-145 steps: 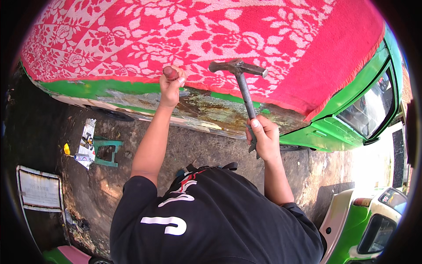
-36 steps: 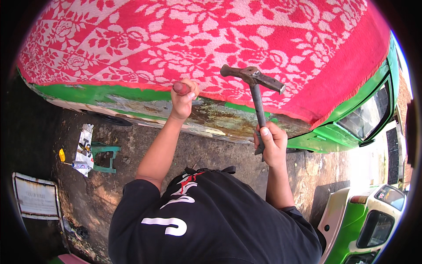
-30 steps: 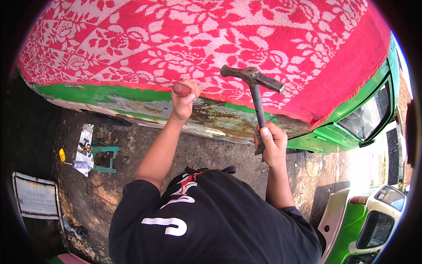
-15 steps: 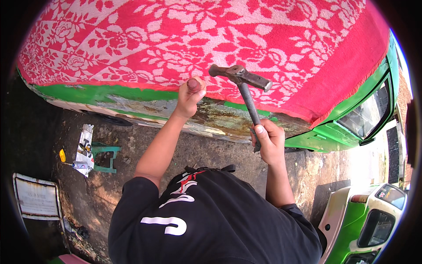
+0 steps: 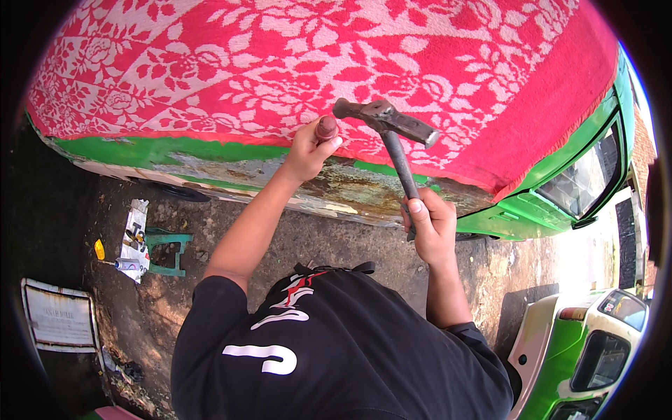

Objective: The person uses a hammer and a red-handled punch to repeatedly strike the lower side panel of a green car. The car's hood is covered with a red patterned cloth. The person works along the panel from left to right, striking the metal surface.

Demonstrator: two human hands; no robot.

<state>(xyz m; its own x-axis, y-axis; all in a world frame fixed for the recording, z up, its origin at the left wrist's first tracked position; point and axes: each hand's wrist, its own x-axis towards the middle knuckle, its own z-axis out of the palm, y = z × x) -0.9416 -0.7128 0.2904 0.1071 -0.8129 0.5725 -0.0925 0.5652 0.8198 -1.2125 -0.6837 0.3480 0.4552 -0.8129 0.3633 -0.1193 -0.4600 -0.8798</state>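
Note:
My left hand (image 5: 306, 155) is closed around a reddish-brown tool handle (image 5: 327, 128), whose rounded end points up toward the camera; its lower part is hidden. In my right hand (image 5: 432, 227) is a metal hammer (image 5: 400, 164), gripped low on its dark shaft. The hammer's head is raised just right of the handle's end, with a gap between them in the view. Behind both hands stands a green vehicle, its side panel (image 5: 364, 187) patchy with bare metal, rust and filler. A red and pink floral towel-like cloth (image 5: 294, 66) drapes over the upper body.
On the ground to the left are a green plastic stool (image 5: 168, 252), a printed sheet (image 5: 133, 234), a spray can (image 5: 127, 264) and a yellow object (image 5: 99, 248). A white framed panel (image 5: 61, 315) stands at lower left. Another green-and-white vehicle (image 5: 570, 339) is at lower right.
My left hand has moved right and slightly up with the handle, closer to the hammer head. The hammer and my right hand have shifted only slightly right.

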